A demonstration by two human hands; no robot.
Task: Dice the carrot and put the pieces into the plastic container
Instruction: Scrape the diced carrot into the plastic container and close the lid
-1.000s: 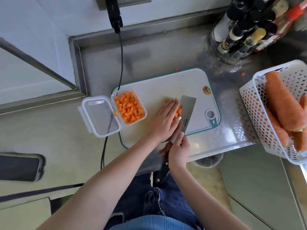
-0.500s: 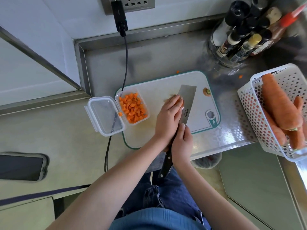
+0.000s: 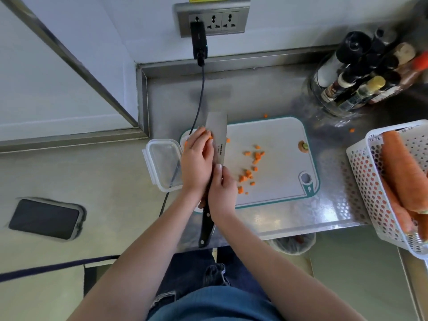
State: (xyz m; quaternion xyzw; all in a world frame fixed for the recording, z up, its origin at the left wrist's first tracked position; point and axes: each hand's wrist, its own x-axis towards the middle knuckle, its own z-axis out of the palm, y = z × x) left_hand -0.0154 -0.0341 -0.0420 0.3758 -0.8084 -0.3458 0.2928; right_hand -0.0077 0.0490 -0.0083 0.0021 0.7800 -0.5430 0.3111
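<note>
Here your right hand [image 3: 221,189] clenches the knife [image 3: 216,144] handle, blade flat and angled over the board's left end. Your left hand [image 3: 196,162], fingers straight, presses carrot dice [image 3: 209,137] against the blade. The plastic container [image 3: 185,144] sits mostly hidden beneath that hand, its open lid [image 3: 163,164] beside it. Loose carrot pieces [image 3: 251,166] lie scattered on the cutting board [image 3: 278,135]. Whole carrots [image 3: 403,167] fill the basket [image 3: 368,172] at the desk's right.

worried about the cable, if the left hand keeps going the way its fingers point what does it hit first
Probably the black cable: the left hand points up the counter past the container lid. Depth is unclear; it may pass above the cable.
</note>
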